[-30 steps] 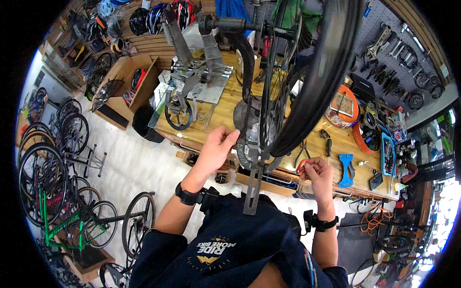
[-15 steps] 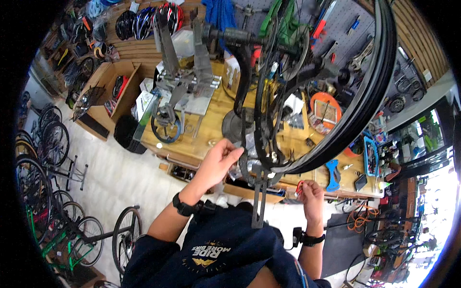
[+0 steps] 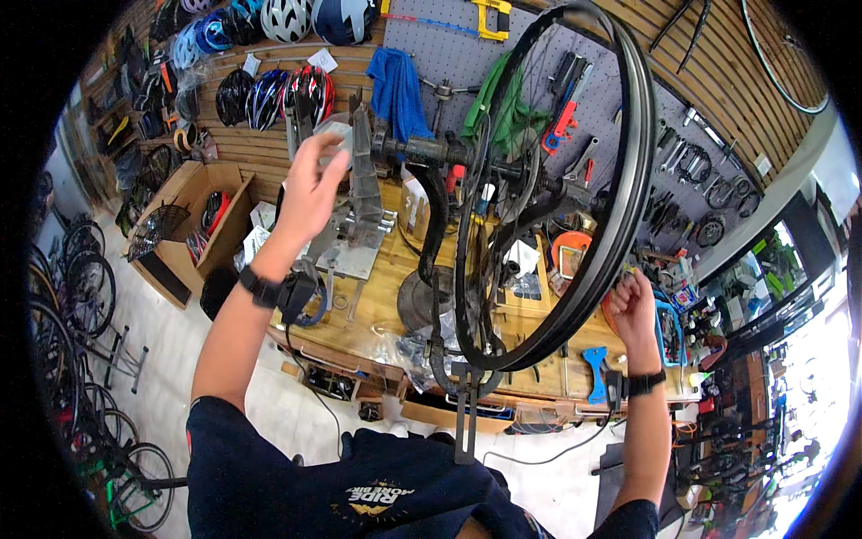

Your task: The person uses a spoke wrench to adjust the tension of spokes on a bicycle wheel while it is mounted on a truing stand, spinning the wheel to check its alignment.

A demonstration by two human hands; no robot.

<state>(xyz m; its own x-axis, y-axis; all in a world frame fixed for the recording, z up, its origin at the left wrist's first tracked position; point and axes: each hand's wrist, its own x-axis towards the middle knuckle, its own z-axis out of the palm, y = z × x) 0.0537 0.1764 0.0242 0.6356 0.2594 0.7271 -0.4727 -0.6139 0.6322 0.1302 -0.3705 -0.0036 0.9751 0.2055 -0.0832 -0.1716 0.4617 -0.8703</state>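
Observation:
A bicycle wheel (image 3: 620, 207) with a black tyre stands upright in a dark truing stand (image 3: 434, 216) above the wooden workbench. My left hand (image 3: 310, 193) is raised beside the grey upright metal plates of another bench fixture (image 3: 364, 175). Its fingers are apart and a little blurred, with nothing seen in them. Right of the tyre, my right hand (image 3: 634, 310) is closed, fingers curled. Whatever it holds is too small or hidden to make out. A slotted metal bar (image 3: 466, 422) juts from the stand toward my shirt.
On the workbench (image 3: 364, 337) lie a blue plastic tool (image 3: 594, 373), a blue tray (image 3: 669, 328), an orange dish (image 3: 567, 256) and clear plastic bags (image 3: 417, 355). Tools and cloths hang on the pegboard behind. A cardboard box (image 3: 193, 234) and bicycles (image 3: 99, 287) stand at left.
My left hand has left the stand's lower part and risen up and left. My right hand has moved up beside the tyre; the small red thing in its fingers no longer shows. The view has shifted.

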